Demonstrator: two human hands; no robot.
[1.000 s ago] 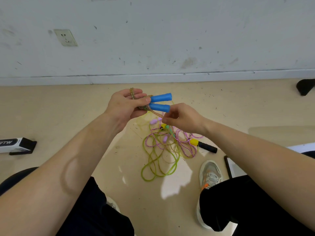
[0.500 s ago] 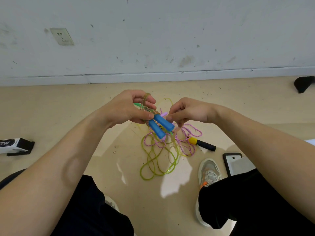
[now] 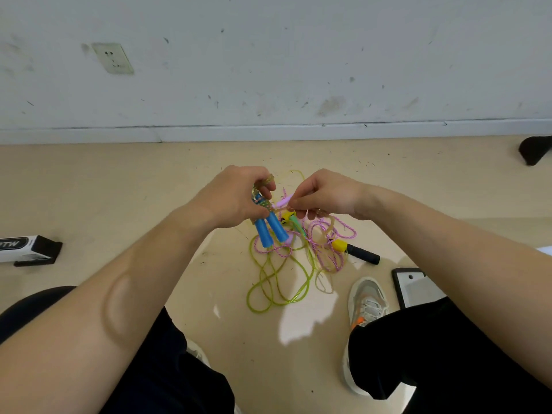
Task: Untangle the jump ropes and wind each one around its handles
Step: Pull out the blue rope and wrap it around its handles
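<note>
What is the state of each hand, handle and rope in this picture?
left hand, grips the blue handles.
right hand, pinches the tan rope.
blue handles, held together, pointing down.
tan rope, partly wound round the blue handles, the rest loose.
green rope, loose on the floor, tangled.
pink rope, tangled on the floor.
yellow and black handle, lying on the floor.

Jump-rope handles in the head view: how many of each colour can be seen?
Blue handles: 2, gripped in the left hand
Lilac handles: 2
Green handle: 1
Black handle: 1
Total: 6 visible; others may be hidden in the tangle.
</note>
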